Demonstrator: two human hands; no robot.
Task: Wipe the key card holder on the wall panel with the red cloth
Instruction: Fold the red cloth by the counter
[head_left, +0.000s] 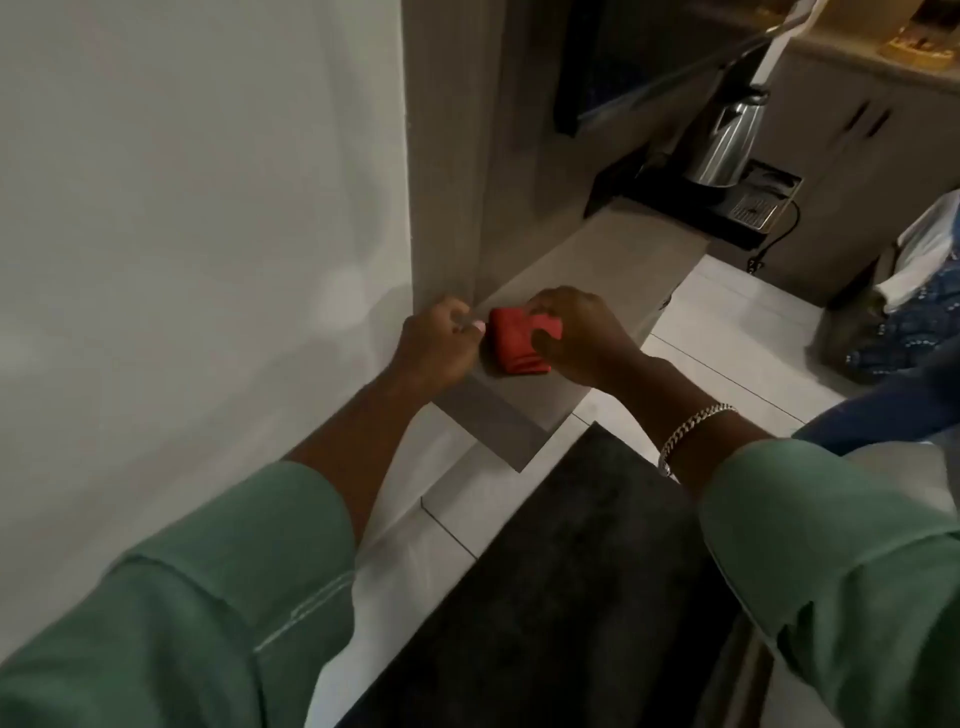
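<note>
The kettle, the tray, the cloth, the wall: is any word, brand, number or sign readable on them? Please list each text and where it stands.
No text can be read in this picture.
Kettle: no label shows; too blurred to tell.
Black tray: no print to make out.
Red cloth under the right hand: plain.
White wall: bare.

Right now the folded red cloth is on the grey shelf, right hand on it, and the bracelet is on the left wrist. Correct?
Not quite. The head view shows the bracelet on the right wrist, not the left. The rest holds: the folded red cloth lies on the grey shelf and the right hand is on it.
</note>
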